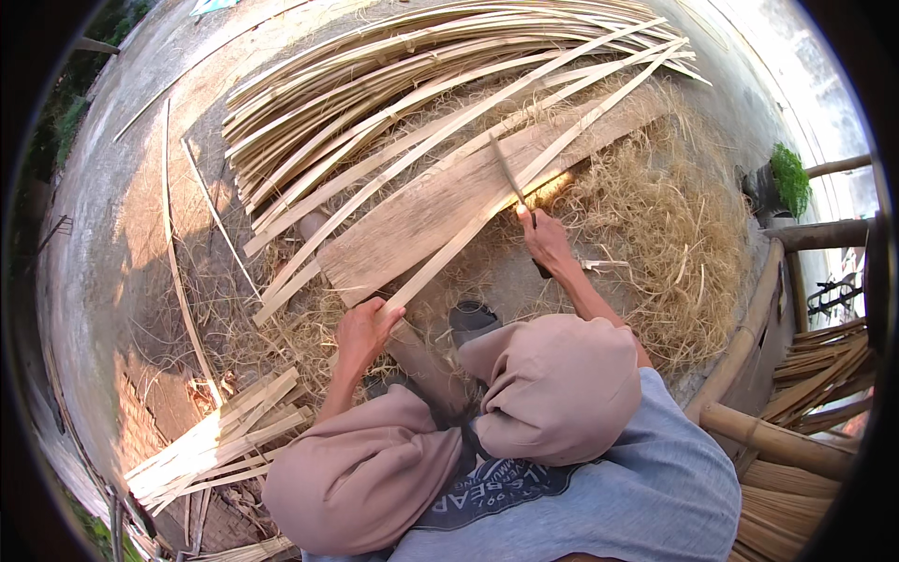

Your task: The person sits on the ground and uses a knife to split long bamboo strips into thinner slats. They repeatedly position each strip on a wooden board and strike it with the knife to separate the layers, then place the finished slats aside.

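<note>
My left hand (363, 330) is closed on the near end of a long pale bamboo strip (452, 251). The strip slants up and away to the right, passing over a wide wooden plank (421, 223). In my right hand (546, 239) is the handle of a knife (507, 170), its long narrow blade pointing up and to the left. The blade lies across the bamboo strip near the plank's near edge; whether it touches the strip I cannot tell. Two other long strips (393, 169) lie slanted beyond the plank.
A big bundle of bamboo strips (375, 103) lies at the far side. Curly shavings (684, 253) pile up on the right. More cut strips (220, 440) sit at the lower left. Bamboo poles (749, 318) form a frame at right, near a green plant (789, 178).
</note>
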Tool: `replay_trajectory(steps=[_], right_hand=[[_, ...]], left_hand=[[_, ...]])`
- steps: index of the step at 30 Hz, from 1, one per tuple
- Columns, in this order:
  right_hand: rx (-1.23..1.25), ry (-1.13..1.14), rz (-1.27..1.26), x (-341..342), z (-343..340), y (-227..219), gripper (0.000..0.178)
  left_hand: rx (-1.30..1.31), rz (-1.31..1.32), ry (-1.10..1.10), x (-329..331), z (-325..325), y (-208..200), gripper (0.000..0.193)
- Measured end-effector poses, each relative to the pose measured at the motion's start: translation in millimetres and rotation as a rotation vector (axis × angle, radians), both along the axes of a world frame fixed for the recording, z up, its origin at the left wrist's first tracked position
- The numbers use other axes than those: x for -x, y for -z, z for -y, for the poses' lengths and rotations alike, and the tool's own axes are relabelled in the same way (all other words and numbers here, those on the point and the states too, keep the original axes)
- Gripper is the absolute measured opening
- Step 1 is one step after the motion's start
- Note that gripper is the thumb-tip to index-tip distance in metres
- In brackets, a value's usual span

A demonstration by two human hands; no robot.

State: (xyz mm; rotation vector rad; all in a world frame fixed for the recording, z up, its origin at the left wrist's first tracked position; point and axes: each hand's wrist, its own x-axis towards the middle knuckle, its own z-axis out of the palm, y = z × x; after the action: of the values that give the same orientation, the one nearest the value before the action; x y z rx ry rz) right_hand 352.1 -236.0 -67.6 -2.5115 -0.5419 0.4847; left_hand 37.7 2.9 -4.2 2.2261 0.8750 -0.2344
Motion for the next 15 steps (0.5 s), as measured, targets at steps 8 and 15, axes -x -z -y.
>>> replay_trajectory(steps=[8,15], right_hand=[[0.026,-0.360,0.015,92,9,-31,0.051],[-0.013,-0.283,0.129,99,20,-21,0.057]], left_hand=[[-0.079,0.001,-0.014,0,-1,2,0.048],[-0.024,0.065,0.010,-2,-4,9,0.052]])
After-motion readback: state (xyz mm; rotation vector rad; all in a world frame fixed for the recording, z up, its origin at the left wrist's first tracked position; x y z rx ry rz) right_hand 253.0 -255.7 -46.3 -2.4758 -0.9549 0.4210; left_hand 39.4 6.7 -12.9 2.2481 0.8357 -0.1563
